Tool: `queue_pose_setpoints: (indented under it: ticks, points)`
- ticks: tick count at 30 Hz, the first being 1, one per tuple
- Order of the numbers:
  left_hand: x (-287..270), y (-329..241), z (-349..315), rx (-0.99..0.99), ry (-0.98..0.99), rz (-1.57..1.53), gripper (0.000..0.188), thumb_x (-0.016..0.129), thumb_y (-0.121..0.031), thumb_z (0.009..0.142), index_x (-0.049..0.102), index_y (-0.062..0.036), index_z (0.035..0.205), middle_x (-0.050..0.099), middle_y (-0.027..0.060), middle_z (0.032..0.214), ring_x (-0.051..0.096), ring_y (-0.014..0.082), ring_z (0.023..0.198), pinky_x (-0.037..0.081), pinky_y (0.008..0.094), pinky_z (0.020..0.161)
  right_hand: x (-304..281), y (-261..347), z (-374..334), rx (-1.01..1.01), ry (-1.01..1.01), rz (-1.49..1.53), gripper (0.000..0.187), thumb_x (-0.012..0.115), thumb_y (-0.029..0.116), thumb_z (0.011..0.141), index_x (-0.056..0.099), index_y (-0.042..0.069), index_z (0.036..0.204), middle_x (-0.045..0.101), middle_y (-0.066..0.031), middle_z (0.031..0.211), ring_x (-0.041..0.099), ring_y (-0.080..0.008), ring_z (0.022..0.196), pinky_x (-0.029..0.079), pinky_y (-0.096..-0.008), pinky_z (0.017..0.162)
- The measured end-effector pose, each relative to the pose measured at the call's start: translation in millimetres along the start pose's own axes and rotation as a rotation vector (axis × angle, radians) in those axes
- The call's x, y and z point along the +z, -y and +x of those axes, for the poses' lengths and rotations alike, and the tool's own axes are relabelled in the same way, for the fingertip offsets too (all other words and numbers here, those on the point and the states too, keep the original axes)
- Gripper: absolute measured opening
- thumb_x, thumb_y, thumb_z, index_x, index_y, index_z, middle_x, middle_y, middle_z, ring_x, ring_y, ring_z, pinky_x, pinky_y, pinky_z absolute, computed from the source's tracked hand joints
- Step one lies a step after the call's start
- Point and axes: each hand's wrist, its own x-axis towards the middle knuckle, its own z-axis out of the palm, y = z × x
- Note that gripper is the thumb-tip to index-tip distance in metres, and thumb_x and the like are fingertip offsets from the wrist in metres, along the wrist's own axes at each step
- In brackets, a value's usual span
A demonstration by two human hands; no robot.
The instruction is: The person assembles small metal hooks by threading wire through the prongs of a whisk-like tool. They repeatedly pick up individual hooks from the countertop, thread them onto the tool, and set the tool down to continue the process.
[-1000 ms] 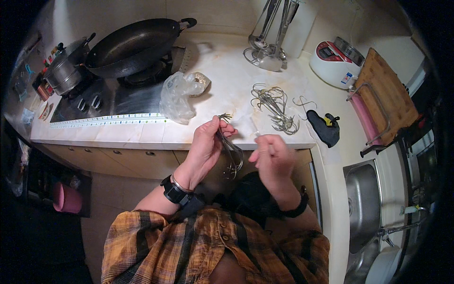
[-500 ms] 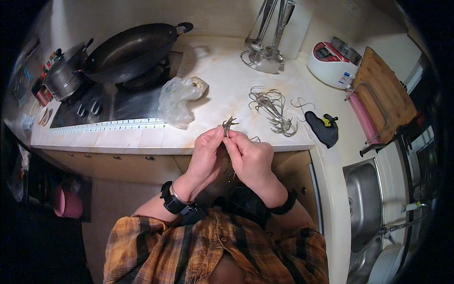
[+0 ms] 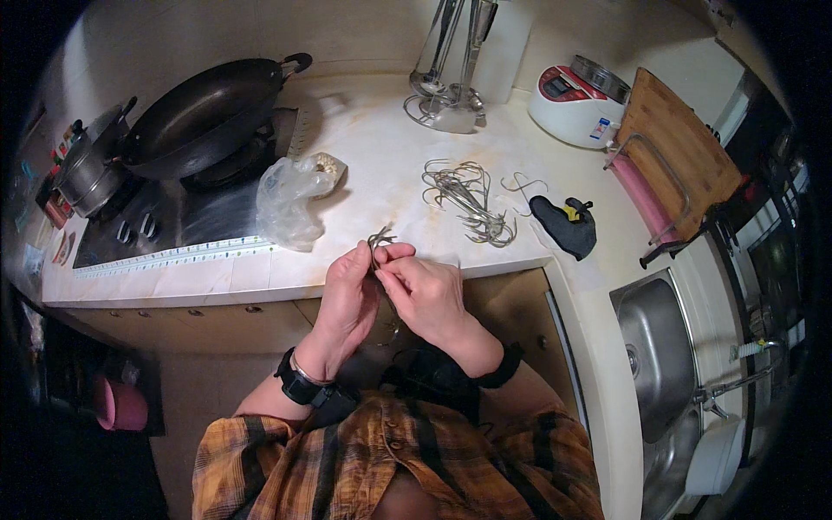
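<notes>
My left hand [image 3: 349, 290] and my right hand [image 3: 425, 299] are together just over the counter's front edge, closed on a bundle of metal S-hooks [image 3: 378, 237]. The curved tips stick up above my fingers, and other ends hang below my hands. My left thumb and fingers pinch the bundle, while the right fingers press against it from the other side. Beyond my hands, to the right, lies a tangled pile of S-hooks [image 3: 468, 195] on the white counter [image 3: 373, 156]. One loose S-hook [image 3: 525, 184] rests beside that pile.
A dark cloth item [image 3: 565, 227] with yellow lies right of the pile. Left are a crumpled plastic bag [image 3: 290, 208] and a black wok [image 3: 204, 126] on the stove. A utensil stand [image 3: 444, 113], rice cooker [image 3: 572, 113], cutting board [image 3: 680, 156] and sink [image 3: 654, 347] stand further round.
The view has shifted, so the counter things appear further left. Both hands still grip the bundle, and the right fingers have changed position around it.
</notes>
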Motion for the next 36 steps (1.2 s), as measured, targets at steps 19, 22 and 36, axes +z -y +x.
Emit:
queue_pose_setpoints:
  ticks: [19,22,36]
  points:
    - [-8,-12,2,-0.142,-0.038,0.079,0.040,0.045,-0.036,0.100,0.047,-0.0080,0.072,0.047,0.0037,0.063,0.048,0.0187,0.064,0.043,0.0299,0.065,-48,-178,49,0.541,0.290,-0.635,0.014,0.067,0.022,0.074,0.072,0.009,0.075,0.068,-0.0141,0.071,0.067,-0.0312,0.071,0.052,-0.0401,0.066]
    - [-11,-13,2,-0.161,-0.044,0.078,0.039,0.047,-0.035,0.100,0.047,-0.0077,0.072,0.048,0.0040,0.064,0.048,0.0186,0.064,0.043,0.0302,0.065,-47,-185,48,0.600,0.133,-0.459,0.014,0.067,0.021,0.073,0.073,0.010,0.076,0.068,-0.0118,0.069,0.067,-0.0261,0.067,0.052,-0.0362,0.063]
    - [-17,-5,6,-0.183,-0.090,0.053,0.038,0.046,-0.032,0.100,0.048,-0.0067,0.072,0.049,0.0049,0.064,0.049,0.0187,0.064,0.044,0.0302,0.064,-73,-183,77,0.816,-0.139,0.441,0.010,0.062,0.005,0.084,0.063,-0.004,0.089,0.068,-0.0097,0.080,0.065,-0.0126,0.066,0.050,-0.0215,0.056]
